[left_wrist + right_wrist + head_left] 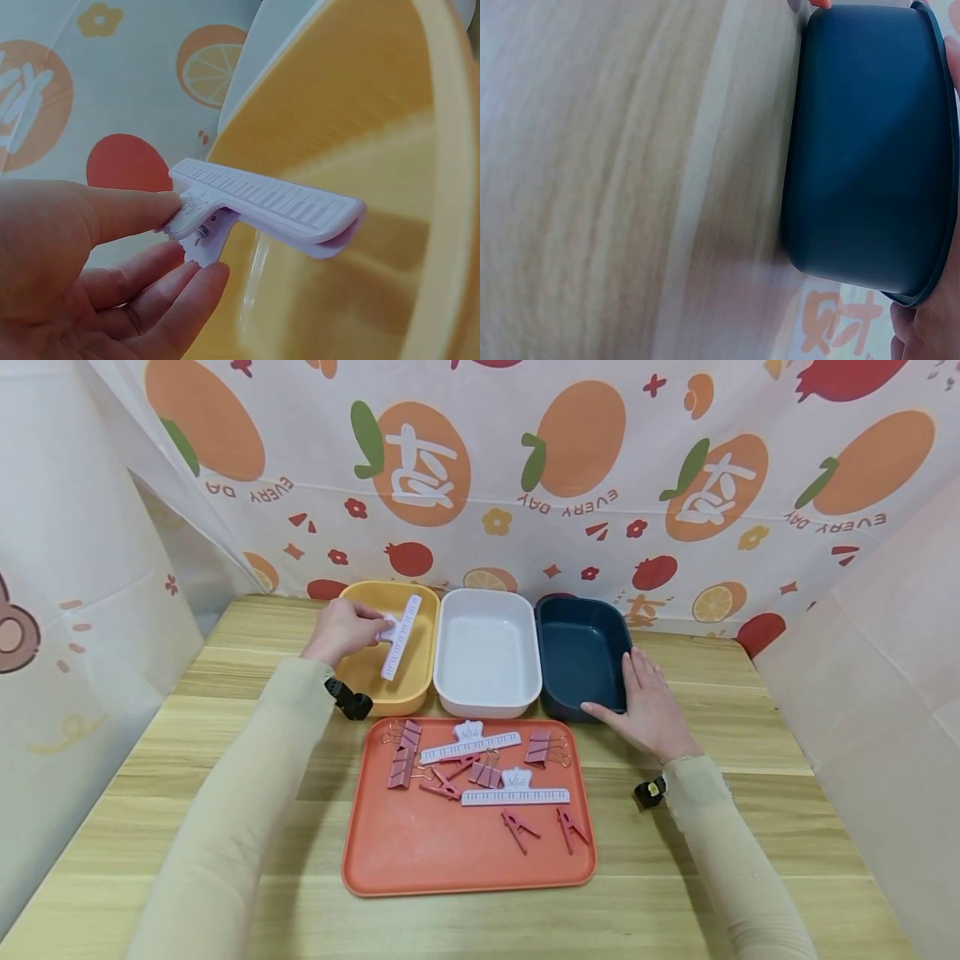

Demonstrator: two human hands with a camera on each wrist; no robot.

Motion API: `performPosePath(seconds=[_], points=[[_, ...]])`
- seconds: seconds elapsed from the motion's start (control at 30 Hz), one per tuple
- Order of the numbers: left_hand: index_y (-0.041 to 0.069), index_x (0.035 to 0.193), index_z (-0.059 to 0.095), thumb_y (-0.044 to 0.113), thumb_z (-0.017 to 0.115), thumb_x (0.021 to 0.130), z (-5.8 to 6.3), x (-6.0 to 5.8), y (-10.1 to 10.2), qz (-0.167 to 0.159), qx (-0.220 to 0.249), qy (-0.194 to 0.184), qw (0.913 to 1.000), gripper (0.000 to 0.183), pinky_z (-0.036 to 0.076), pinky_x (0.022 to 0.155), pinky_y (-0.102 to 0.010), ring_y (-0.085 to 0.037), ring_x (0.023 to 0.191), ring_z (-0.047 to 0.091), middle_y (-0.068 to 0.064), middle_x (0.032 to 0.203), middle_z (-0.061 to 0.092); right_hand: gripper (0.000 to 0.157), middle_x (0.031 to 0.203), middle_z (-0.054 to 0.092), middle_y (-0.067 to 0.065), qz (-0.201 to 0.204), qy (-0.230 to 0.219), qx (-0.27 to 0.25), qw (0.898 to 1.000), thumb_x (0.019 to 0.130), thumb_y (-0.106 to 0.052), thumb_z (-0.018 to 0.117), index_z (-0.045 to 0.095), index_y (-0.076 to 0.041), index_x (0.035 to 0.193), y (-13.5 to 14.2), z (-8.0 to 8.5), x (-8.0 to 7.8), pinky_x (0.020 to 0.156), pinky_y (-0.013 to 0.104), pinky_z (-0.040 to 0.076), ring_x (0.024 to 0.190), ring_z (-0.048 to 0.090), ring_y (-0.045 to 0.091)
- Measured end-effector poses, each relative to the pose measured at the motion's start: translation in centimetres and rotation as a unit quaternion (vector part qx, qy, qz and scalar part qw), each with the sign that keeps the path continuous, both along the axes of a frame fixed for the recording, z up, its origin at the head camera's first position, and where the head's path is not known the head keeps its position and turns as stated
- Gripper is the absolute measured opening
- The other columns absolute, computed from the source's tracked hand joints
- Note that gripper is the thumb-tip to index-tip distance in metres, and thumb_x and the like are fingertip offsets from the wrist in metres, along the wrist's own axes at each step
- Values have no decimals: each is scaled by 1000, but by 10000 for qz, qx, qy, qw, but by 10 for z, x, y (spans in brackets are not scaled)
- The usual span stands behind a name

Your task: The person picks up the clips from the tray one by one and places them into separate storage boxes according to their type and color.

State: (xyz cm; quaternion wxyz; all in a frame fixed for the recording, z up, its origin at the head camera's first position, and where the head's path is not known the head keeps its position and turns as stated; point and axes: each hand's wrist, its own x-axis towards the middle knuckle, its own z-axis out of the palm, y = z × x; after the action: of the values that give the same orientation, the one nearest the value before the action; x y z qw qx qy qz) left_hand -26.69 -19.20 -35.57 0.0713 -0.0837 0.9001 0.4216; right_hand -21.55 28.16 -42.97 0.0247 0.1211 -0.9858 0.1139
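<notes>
My left hand (343,628) pinches a pale lilac bar clip (401,639) by its handles, thumb on one side and fingertips on the other. Piano keys are printed along the clip's bar, which is tilted over the yellow box (401,703). In the left wrist view the lilac clip (270,206) hangs near that box's rim. On the right, my right hand (651,710) rests with extended fingers along the near right corner of the dark blue box (577,647). That box's outer wall (870,150) fills much of the right wrist view.
A white box (487,647) stands between the yellow and dark ones. In front lies an orange tray (420,852) with two more bar clips (516,797), several pink binder clips (401,768) and several red clothespins (519,831). A patterned curtain (495,552) hangs behind.
</notes>
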Motion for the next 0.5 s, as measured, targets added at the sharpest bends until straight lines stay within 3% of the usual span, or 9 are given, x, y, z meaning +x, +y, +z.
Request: performPosePath(seconds=[0.1, 0.27, 0.33, 0.5], points=[[-2, 127, 67, 28, 66, 100, -1, -2, -1, -43, -84, -111, 9999, 40, 43, 88, -42, -36, 108, 58, -20, 124, 59, 120, 168, 5, 18, 1, 9, 4, 10000, 86, -83, 50, 9, 1, 161, 0, -1, 0, 122, 51, 4, 154, 1, 32], [-8, 147, 46, 30, 63, 101, 0, -5, -3, -272, -425, -278, 9983, 61, 38, 108, -55, -42, 125, 45, -28, 145, 46, 120, 168, 5, 18, -2, -15, -13, 10000, 86, -83, 50, 9, 1, 161, -1, 0, 0, 122, 51, 4, 154, 0, 32], [-8, 151, 39, 32, 62, 101, 1, -5, -4, -340, -475, -314, 9978, 67, 36, 110, -57, -43, 129, 42, -29, 148, 43, 120, 168, 4, 18, -6, -13, -31, 10000, 86, -82, 51, 9, 1, 161, -1, 0, 1, 122, 50, 4, 154, 1, 32], [-6, 152, 39, 37, 61, 102, 5, -2, -1, -464, -493, -196, 9975, 69, 38, 108, -56, -43, 130, 44, -28, 147, 44, 120, 168, 4, 18, -6, 1, -55, 10000, 86, -81, 52, 10, 2, 161, 0, 0, 1, 122, 50, 4, 154, 2, 33]])
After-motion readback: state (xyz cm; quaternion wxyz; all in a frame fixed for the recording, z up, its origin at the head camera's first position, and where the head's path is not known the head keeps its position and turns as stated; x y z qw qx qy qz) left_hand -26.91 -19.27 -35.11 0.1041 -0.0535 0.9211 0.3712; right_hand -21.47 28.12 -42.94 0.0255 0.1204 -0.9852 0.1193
